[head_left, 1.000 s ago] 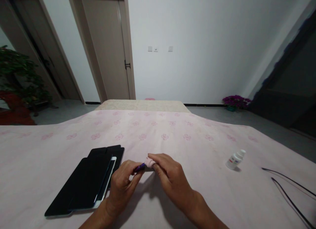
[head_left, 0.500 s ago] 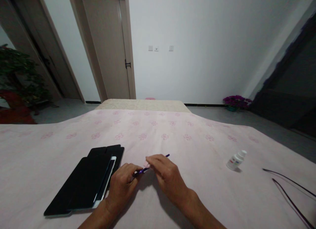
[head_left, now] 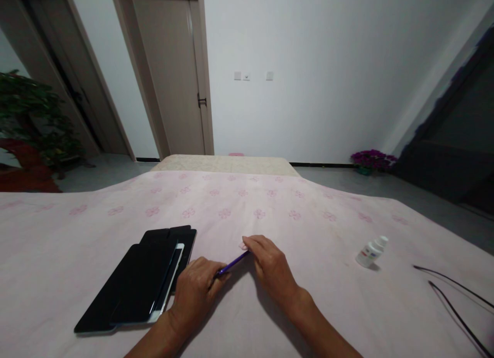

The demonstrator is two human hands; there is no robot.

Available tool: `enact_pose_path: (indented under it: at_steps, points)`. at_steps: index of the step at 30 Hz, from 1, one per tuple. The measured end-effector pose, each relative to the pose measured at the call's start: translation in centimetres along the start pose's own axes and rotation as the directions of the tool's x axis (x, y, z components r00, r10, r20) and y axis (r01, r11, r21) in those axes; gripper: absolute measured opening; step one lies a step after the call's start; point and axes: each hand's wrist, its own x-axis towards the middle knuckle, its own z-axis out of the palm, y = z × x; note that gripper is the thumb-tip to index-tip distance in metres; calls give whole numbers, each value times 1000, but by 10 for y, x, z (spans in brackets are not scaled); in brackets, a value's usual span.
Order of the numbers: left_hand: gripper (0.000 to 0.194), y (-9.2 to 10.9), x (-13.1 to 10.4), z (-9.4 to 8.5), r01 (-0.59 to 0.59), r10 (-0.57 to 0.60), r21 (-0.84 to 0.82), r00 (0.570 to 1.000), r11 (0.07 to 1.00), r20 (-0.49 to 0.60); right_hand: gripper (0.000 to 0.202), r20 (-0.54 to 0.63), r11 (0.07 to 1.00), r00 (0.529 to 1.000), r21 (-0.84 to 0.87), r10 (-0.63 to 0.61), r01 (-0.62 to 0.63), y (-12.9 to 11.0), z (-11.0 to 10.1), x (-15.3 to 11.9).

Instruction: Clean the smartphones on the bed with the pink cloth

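A slim purple pen (head_left: 234, 263) slants up to the right between my two hands. My left hand (head_left: 198, 286) is closed around its lower end. The fingers of my right hand (head_left: 272, 263) pinch a small, pale pink, tissue-like piece (head_left: 243, 245) against the pen's upper end, and that end is hidden under them. Just left of my left hand lies a stack of black tablets (head_left: 131, 281), with a white-edged tablet or phone (head_left: 178, 252) partly covered in it.
A small white bottle (head_left: 372, 251) stands on the right. Black cables (head_left: 455, 309) lie at the right edge. Pink flowered cloth (head_left: 328, 306) covers the table, and a beige surface (head_left: 227, 164) adjoins its far side.
My right hand has slid up and away from my left along the pen, baring more of its purple shaft. The far tip, visible before, is now covered.
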Motion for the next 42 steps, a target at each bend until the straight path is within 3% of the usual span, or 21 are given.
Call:
enact_pose_path:
  at_steps: [6,9,14,16,22,26,29,31,34,36,39,42]
  points:
    - [37,-1,-2,2,-1,3,65,1000,998,-27,52,126,983,975,41,-184,181,-24,13,-8]
    - [33,-1,-2,3,6,-6,52,1000,999,1,56,111,989,984,-27,-142,146,-11,10,-7]
    - [32,-1,-2,3,21,-21,50,1000,999,-6,55,-21,995,1000,-100,-9,7,17,3,-4]
    - [33,1,-2,3,15,-14,50,1000,999,-11,53,-31,995,999,-97,7,-10,13,5,-5]
    - [34,3,0,1,-8,7,46,1000,999,12,53,82,994,991,-7,-105,106,-10,14,-7]
    - [31,1,-1,1,12,-12,52,1000,999,13,46,-64,997,996,59,61,-57,9,8,-4]
    - [29,0,-2,2,18,-18,45,1000,999,2,32,-154,941,945,227,290,-251,28,5,0]
    - [27,0,-2,3,22,-22,36,1000,999,2,28,-164,839,863,376,478,-393,36,7,2]
    - [25,0,-3,5,31,-31,25,1000,999,-1,36,-53,582,695,593,717,-556,44,13,1]
    - [24,0,-3,5,35,-35,14,999,999,2,42,56,437,632,675,773,-594,48,15,-1]
    - [24,-2,-3,5,39,-39,-6,999,999,17,46,157,346,634,726,757,-594,50,18,-4]
    - [24,-3,-3,7,64,-63,-34,998,997,17,51,184,341,654,733,734,-589,47,18,-4]
